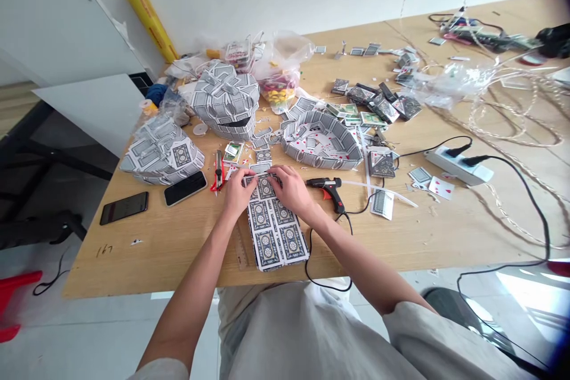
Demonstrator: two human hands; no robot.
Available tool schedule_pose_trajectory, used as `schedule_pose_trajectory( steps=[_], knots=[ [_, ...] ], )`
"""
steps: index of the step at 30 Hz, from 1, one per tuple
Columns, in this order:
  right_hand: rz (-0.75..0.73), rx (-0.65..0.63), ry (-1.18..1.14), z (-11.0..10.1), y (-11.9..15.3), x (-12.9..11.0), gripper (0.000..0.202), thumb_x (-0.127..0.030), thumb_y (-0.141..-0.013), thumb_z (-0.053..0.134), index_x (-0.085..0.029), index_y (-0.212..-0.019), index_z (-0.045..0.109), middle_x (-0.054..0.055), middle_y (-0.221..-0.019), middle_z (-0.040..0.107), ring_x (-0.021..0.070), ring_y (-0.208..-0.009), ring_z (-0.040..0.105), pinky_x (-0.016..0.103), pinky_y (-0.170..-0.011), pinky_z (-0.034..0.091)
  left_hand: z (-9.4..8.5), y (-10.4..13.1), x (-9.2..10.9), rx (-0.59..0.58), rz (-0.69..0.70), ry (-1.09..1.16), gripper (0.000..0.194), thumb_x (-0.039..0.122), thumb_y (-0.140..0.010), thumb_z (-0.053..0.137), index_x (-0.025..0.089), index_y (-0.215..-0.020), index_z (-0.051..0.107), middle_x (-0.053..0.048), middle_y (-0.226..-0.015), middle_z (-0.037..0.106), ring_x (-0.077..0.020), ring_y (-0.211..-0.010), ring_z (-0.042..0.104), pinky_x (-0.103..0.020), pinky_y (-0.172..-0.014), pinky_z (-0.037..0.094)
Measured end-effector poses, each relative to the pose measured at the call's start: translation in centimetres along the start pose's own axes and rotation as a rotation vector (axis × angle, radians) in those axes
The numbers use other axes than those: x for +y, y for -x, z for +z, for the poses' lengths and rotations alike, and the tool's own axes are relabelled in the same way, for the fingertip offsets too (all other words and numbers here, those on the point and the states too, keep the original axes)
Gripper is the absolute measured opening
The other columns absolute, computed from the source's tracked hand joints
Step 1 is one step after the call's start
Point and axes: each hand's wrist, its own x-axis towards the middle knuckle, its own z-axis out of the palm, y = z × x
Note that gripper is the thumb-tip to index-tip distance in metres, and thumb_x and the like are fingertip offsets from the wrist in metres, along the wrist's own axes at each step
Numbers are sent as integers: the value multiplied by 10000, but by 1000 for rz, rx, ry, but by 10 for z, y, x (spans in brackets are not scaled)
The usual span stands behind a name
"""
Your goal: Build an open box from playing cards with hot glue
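A long block of patterned playing cards (269,247), joined edge to edge, lies on the table in front of me. My left hand (239,191) grips its far left corner, thumb on top and fingers bent over the edge. On the far right corner, my right hand (291,191) holds the same block with its thumb pressed on the top face. The fingertips are partly hidden at the far edge. A black and orange hot glue gun (328,189) rests just right of my right hand. Left of my left hand lies a red utility knife (218,171).
Beyond my hands stand a heart-shaped card tray (323,158) and card-covered boxes (222,98) (162,151). Two phones (124,208) (185,188) lie left. A power strip (458,165) with black cables sits right. Loose card packs (378,104) and a yellow roll (151,24) are farther back.
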Motion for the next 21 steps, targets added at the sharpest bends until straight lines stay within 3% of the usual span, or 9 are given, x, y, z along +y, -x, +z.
schedule_pose_trajectory(
  steps=[21],
  knots=[
    [0, 23, -37, -5, -1, -6, 264, -256, -1082, 567, -217, -1274, 743, 135, -1262, 792, 317, -1205, 712, 487, -1106, 545, -1, 0, 7, 6, -12, 11, 64, 252, -915, 752, 224, -964, 722, -68, -1031, 800, -252, -1031, 746, -414, -989, 578]
  ],
)
